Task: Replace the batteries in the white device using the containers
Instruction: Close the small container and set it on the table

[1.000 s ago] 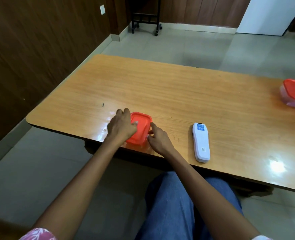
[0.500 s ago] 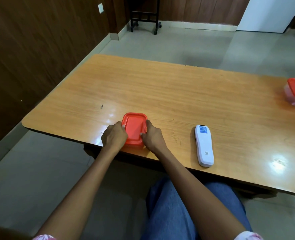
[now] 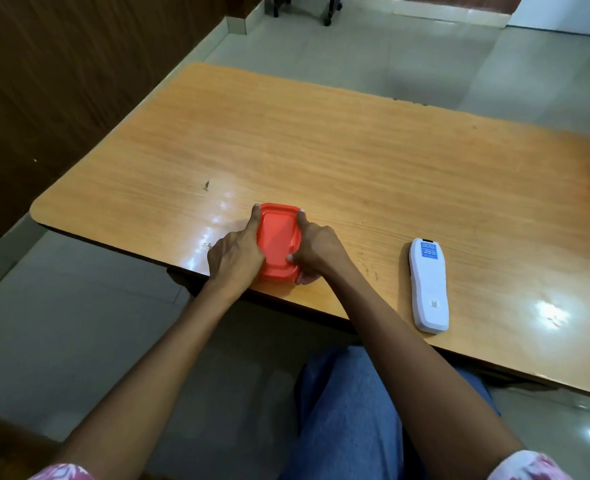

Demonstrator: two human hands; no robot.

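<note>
Head view: left hand point(image 3: 235, 255) and right hand point(image 3: 316, 249) clamped on either side of red box point(image 3: 279, 244) at table's point(image 3: 355, 161) near edge — likely bracing to pry lid. White device point(image 3: 428, 285) lying right, untouched.

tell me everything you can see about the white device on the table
The white device is a long, slim handset that looks like smooth plastic, shaped like a remote. It lies flat on the wooden table near the front edge, its length running away from the person. A blue label sits near its far end and a small square code mark near its near end. Nothing touches it; both hands are on the red-lidded container to its left. No open battery compartment shows.
</note>
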